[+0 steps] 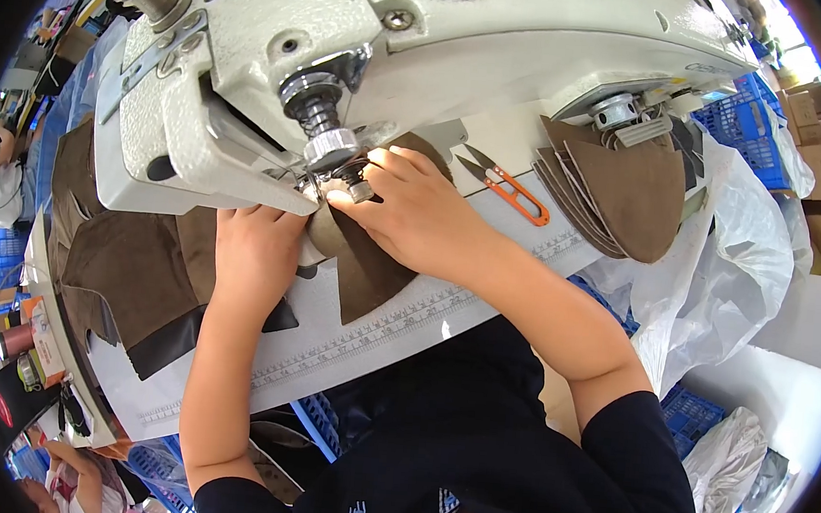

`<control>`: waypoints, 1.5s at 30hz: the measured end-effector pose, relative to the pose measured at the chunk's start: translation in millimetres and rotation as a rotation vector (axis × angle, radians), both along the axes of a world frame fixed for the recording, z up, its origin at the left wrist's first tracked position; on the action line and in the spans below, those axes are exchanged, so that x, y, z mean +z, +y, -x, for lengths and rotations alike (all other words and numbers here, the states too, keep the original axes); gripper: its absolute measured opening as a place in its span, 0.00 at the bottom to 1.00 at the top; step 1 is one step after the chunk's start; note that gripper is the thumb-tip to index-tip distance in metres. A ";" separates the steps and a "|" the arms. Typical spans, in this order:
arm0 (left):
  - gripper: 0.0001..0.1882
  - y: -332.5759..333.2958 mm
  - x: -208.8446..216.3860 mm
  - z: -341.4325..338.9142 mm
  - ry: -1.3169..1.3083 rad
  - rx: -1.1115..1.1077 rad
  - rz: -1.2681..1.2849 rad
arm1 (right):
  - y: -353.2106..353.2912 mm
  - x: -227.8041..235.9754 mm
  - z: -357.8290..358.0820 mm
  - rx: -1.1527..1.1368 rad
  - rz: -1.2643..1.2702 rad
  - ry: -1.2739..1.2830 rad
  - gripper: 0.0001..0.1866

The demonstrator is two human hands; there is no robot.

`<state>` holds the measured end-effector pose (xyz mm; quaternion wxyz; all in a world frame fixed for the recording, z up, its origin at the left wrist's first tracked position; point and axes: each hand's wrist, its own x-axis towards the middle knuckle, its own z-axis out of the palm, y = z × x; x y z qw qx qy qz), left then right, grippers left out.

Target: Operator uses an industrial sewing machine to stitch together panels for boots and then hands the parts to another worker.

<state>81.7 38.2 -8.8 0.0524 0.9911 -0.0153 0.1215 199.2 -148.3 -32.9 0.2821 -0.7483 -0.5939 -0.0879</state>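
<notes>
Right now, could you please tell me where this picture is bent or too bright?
Head view: the ruler curves with the table edge; head view: a bright patch at upper right is washed out; head view: a small glow shines beside the right fingers.

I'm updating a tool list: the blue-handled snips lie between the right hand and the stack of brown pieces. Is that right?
Not quite: the snips are orange-handled, not blue-handled, as the head view shows. They do lie between the right hand and the stack of brown pieces.
</notes>
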 end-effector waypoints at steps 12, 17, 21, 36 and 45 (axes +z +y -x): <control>0.13 1.2 -5.8 2.6 -0.037 -0.007 -0.011 | -1.6 -2.3 2.4 -0.007 0.012 0.039 0.18; 0.19 -1.0 -0.4 1.1 -0.006 -0.027 0.008 | -3.1 -1.7 1.6 -0.016 -0.001 0.037 0.18; 0.20 0.1 -1.3 1.9 -0.029 -0.041 0.014 | -2.4 -0.7 1.6 -0.014 -0.027 0.034 0.19; 0.21 51.9 51.3 68.0 -0.518 0.548 -0.030 | -4.2 2.0 0.4 -0.026 0.067 0.040 0.14; 0.19 144.7 38.8 130.2 -0.527 0.720 1.362 | -0.4 4.7 1.4 0.003 0.015 0.013 0.15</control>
